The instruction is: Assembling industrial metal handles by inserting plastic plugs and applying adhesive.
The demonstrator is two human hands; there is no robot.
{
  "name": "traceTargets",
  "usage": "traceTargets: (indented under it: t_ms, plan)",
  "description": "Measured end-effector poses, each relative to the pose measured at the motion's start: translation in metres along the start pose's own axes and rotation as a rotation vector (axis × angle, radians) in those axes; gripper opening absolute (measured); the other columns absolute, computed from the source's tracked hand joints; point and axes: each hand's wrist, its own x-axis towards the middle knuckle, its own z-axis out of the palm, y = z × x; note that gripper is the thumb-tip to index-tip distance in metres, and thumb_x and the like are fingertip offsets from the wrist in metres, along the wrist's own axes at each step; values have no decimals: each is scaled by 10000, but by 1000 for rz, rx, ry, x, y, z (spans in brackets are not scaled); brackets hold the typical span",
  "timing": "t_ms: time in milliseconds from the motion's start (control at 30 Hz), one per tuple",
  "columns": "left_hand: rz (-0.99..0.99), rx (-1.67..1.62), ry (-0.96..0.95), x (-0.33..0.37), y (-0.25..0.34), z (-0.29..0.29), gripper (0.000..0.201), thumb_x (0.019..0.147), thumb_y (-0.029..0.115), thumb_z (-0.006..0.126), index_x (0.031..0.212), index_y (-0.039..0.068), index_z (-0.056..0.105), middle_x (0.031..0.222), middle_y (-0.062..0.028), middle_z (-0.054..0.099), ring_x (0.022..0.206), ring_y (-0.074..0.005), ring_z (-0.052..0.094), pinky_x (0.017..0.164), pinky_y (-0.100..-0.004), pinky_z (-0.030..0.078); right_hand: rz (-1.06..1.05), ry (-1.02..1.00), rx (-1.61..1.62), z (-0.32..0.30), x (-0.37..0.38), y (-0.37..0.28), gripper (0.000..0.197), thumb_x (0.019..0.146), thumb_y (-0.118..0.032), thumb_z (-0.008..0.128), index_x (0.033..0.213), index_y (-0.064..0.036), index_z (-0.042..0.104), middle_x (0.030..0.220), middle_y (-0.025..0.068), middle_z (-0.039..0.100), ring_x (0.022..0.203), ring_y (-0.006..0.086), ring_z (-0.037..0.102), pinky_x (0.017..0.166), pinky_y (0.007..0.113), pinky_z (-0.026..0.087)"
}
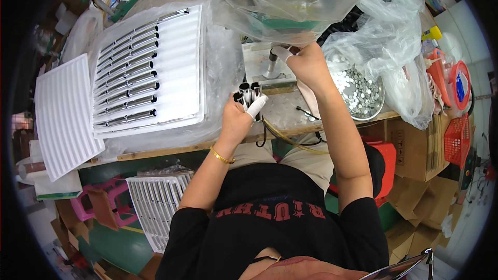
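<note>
My left hand (237, 120) is closed around a small bunch of shiny metal tubes (245, 89), their dark open ends pointing up and away. White covers sit on some of its fingers. Farther off, my right hand (311, 70) is curled in, with its white-covered thumb against the dark top of a short silver post (272, 66). Whatever those fingers pinch is hidden. The post stands on a pale base plate (254, 61). To the left, a white ribbed foam tray (179, 72) carries a row of similar chrome tubes (140, 78).
Clear plastic sheeting (295, 0) hangs over the far side of the bench. A round tray of small silver discs (358, 91) lies at right beside a crumpled plastic bag (399, 36). Another foam sheet (67, 114) leans at far left; a red basket (456, 140) is at right.
</note>
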Motion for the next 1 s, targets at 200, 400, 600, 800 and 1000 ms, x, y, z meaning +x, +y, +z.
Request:
traceTargets:
  t_ms: [200, 400, 600, 800, 1000]
  plan:
    - [21, -12, -78, 6, 12, 3, 195, 873, 153, 626, 971, -16, 638, 883, -73, 669, 773, -125, 616, 704, -262, 485, 57, -23, 191, 4, 7, 4, 253, 784, -8, 648, 1035, -6, 616, 953, 66, 645, 829, 136, 573, 723, 263, 430]
    - [-245, -368, -196, 9, 20, -1, 277, 856, 222, 657, 1052, 33, 606, 838, -47, 651, 750, -123, 607, 662, -257, 487, 19, 148, -117, -9, -38, -10, 243, 769, -125, 665, 989, -25, 636, 938, 76, 636, 802, 172, 594, 668, 286, 461]
    - [-305, -413, -374, 10, 27, 7, 345, 820, 314, 697, 1017, 51, 595, 825, -28, 629, 691, -93, 580, 613, -232, 469, -890, -58, -657, -9, -67, 12, 395, 619, -37, 658, 1012, -56, 622, 1047, 98, 612, 832, 245, 605, 687, 326, 505]
    - [856, 1023, 213, 59, -6, 8, 384, 722, 189, 738, 1015, -16, 599, 933, -165, 620, 923, -328, 559, 791, -401, 456, -496, 309, 110, -8, -52, 29, 334, 744, 43, 644, 1068, -4, 579, 944, 72, 640, 834, 177, 606, 746, 273, 487]
    - [692, 1002, 102, 76, -31, 11, 118, 640, 19, 656, 714, -33, 580, 806, -194, 595, 954, -383, 514, 813, -451, 425, -119, 297, 778, 22, -29, 38, 270, 828, 15, 634, 1090, 24, 566, 984, 73, 631, 916, 128, 575, 833, 247, 438]
